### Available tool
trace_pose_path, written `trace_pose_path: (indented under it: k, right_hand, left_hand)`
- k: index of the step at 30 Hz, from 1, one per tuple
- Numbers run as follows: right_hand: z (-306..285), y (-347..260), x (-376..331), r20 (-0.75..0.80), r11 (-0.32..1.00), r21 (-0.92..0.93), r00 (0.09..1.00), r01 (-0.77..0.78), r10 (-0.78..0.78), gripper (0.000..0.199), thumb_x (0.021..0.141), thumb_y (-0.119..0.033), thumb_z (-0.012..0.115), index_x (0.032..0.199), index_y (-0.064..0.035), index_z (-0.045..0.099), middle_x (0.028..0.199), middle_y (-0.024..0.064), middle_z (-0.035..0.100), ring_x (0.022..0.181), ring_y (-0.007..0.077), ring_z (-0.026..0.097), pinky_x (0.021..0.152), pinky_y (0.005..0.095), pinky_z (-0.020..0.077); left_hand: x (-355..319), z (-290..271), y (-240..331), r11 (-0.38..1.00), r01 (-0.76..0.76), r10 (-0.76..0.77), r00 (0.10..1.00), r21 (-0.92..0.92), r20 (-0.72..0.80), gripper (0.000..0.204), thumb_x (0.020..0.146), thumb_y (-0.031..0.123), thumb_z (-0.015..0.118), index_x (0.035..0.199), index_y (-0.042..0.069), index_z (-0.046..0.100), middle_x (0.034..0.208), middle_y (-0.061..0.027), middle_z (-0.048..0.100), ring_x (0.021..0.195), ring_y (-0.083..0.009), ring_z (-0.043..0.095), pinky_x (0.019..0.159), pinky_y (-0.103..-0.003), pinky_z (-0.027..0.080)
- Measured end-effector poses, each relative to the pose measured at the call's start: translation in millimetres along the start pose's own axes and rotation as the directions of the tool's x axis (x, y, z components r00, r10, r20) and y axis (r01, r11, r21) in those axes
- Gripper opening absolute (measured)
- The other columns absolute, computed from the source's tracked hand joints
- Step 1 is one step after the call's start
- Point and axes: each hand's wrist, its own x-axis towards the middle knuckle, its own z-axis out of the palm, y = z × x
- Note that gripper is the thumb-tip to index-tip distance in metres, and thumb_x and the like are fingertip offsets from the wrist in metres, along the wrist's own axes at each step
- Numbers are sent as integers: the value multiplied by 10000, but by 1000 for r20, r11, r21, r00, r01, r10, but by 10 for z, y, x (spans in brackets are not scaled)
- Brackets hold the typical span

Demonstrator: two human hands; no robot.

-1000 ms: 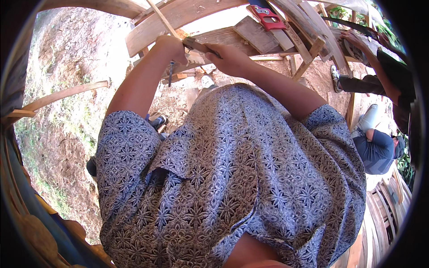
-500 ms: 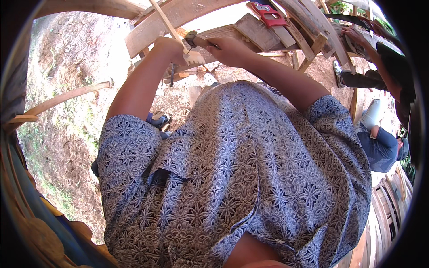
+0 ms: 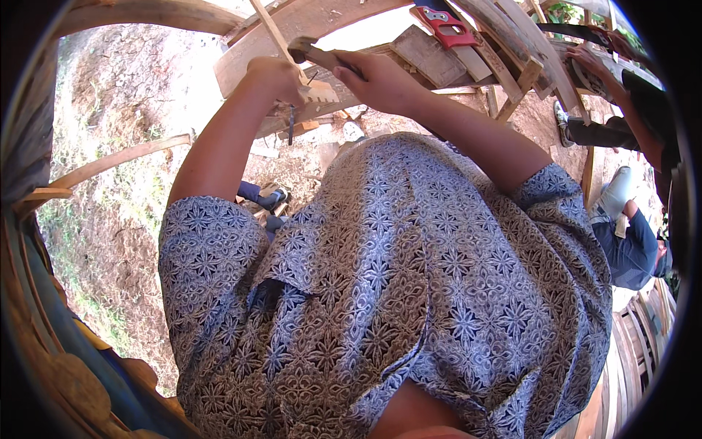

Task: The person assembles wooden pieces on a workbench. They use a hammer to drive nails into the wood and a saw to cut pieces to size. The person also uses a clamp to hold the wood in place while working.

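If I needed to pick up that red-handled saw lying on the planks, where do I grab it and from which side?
Take the saw by its red handle, the only part that shows plainly; its blade is hard to make out. It lies flat on a plank beyond the right hand, so probably reach from above and from the near side, fingers closing around the grip. Both hands are busy: the right holds a hammer.

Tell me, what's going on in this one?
A person in a patterned shirt works at a wooden plank held up in front of them. The left hand grips a thin wooden stick and a notched wood piece; the right hand holds a hammer. Another person's arm reaches in at right.
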Motion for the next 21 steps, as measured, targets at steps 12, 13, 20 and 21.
trace_pose_path:
  k: [12,13,20,21]
  right_hand:
    - [-74,83,17,112,983,-185,994,13,8,397,1063,-279,543,1355,-14,595,820,101,646,709,167,601,680,359,488]
    - [-61,40,-14,43,994,-108,999,18,-14,404,1064,-283,542,1360,-12,592,822,102,646,712,168,602,682,356,489]
    - [167,356,156,-17,998,-57,1000,-9,8,449,1064,-320,541,1390,-13,569,830,87,650,746,157,611,706,361,500]
    - [153,370,136,-19,1000,-30,1000,2,-2,452,1064,-328,538,1391,-17,571,836,82,653,738,154,610,699,358,501]
  left_hand:
    - [-62,-81,-181,982,71,-83,995,176,56,500,746,526,787,1080,155,791,981,-5,769,920,-208,742,749,-395,584]
    - [-94,1,-183,979,70,-79,996,193,37,486,743,522,789,1063,157,794,962,-2,769,910,-206,742,740,-398,581]
    - [-119,-213,-215,997,8,-8,1000,73,13,398,682,444,780,900,111,784,802,-59,736,794,-242,732,697,-394,583]
    - [-120,-131,-243,993,20,-18,1000,119,-12,394,682,446,784,894,114,783,794,-56,735,792,-242,731,696,-395,582]
